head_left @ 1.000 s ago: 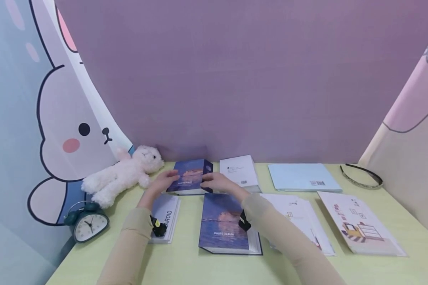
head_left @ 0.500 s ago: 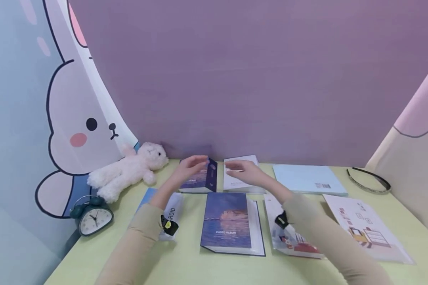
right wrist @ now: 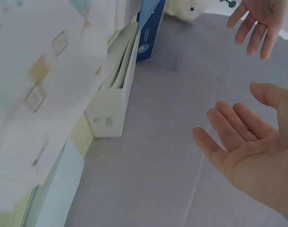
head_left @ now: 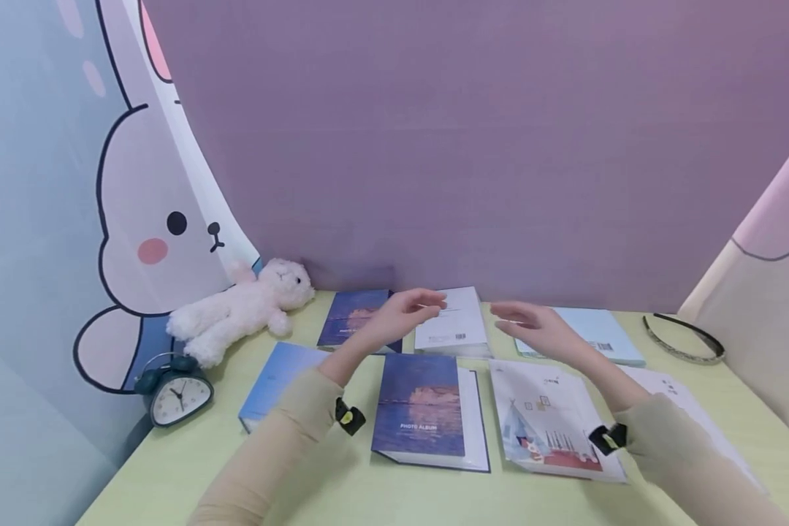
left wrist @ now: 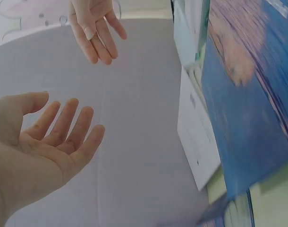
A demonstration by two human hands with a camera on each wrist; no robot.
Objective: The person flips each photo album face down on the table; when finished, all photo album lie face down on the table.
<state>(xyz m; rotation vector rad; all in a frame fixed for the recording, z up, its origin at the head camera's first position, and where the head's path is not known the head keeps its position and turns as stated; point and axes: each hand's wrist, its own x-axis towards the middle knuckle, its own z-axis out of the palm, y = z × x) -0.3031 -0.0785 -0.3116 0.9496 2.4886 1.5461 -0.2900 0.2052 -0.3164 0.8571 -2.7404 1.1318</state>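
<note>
My left hand (head_left: 404,314) hovers with relaxed fingers over the back row, overlapping the white book (head_left: 459,325) and the right edge of a purple-blue photo album (head_left: 351,315). To its right, my right hand (head_left: 546,332) is raised in front of the pale blue book (head_left: 598,329), fingers loosely extended. Neither hand holds anything. Both palms face each other across a gap, as the left wrist view shows with the left hand (left wrist: 59,146) below the right. In the front row lie another photo album (head_left: 417,405) and a white illustrated book (head_left: 542,416).
A blue-covered book (head_left: 283,372) lies front left, partly behind the left sleeve. Beside it are a green alarm clock (head_left: 179,394) and a white plush toy (head_left: 250,310). Another white book (head_left: 671,387) is partly behind the right arm; a headband (head_left: 690,347) rests at back right.
Both hands have left the rear photo album, risen and moved right, spreading apart. The albums and books keep their places; the view has shifted slightly.
</note>
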